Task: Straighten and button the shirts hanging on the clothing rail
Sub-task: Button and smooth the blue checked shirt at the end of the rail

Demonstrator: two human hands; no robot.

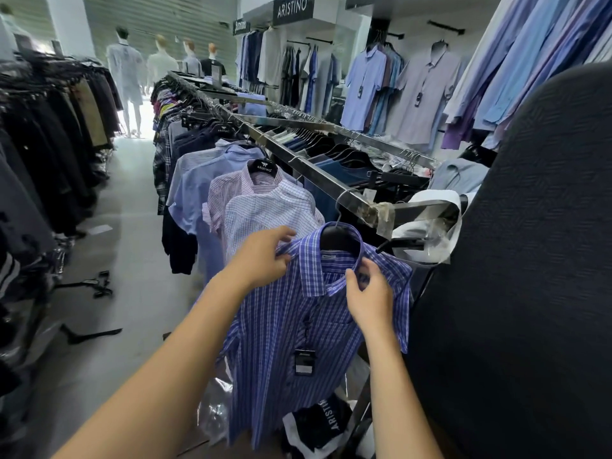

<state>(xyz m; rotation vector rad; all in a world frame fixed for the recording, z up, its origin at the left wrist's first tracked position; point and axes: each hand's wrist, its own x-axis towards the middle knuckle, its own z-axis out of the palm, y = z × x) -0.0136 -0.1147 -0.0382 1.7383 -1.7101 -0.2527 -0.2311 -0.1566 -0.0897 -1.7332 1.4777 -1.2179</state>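
Item under handling: 1 blue-and-white checked short-sleeved woven shirt [281, 326], hanging on a black hanger at the near end of the steel clothing rail [331, 183].

Hands: the 2 hands are apart, both clamped on the shirt. The left hand [265, 260] pinches the cloth at the shoulder beside the collar. The right hand [371, 293] pinches the front edge below the other collar point.

Handling judgement: the shirt appears light, thin and limp. It should drape and swing freely on the hanger hook and crease if bunched. The collar and button placket look like the only stiffened parts and are the sound places to take hold. The small buttons probably call for a fingertip pinch with the placket held taut. Whether the lower buttons are done cannot be told.

Writing, near to far:
- The black hang tag [304, 359] on the shirt front carries print too small to read, as does the neck label.
- The dark plastic bag [328, 422] on the floor below reads "ARISTINO".
- Behind a white checked shirt [271, 210], the pink checked shirt's black hanger [264, 167] reads "ARISTINO" under a logo.
- The black overhead wall sign [293, 9] reads "ARISTINO".
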